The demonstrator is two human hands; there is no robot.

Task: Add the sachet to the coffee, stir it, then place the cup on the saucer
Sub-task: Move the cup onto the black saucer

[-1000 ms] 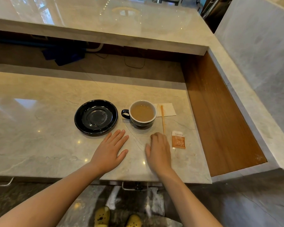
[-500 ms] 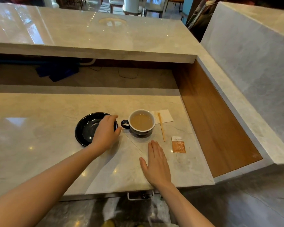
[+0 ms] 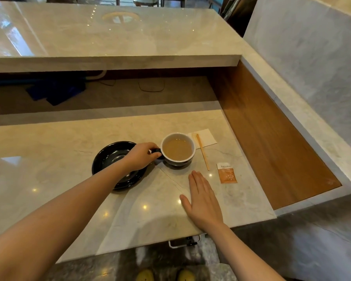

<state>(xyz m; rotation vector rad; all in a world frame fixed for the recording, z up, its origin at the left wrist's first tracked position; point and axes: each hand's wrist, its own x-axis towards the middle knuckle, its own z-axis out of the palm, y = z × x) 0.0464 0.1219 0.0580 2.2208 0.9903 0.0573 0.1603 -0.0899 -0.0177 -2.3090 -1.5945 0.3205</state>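
The small orange-and-white paper sachet (image 3: 227,173) lies flat on the pale marble counter (image 3: 49,151), just right of your right hand (image 3: 203,201) and well apart from your left; its long axis points away from you. Your right hand rests palm-down, fingers slack and empty. Your left hand (image 3: 142,157) pinches the handle of the dark, white-lined coffee cup (image 3: 178,152), beside the black saucer (image 3: 109,159).

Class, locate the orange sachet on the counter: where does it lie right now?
In the head view the sachet lies flat on the counter, right of the wooden stirrer and just beyond the right hand, untouched.
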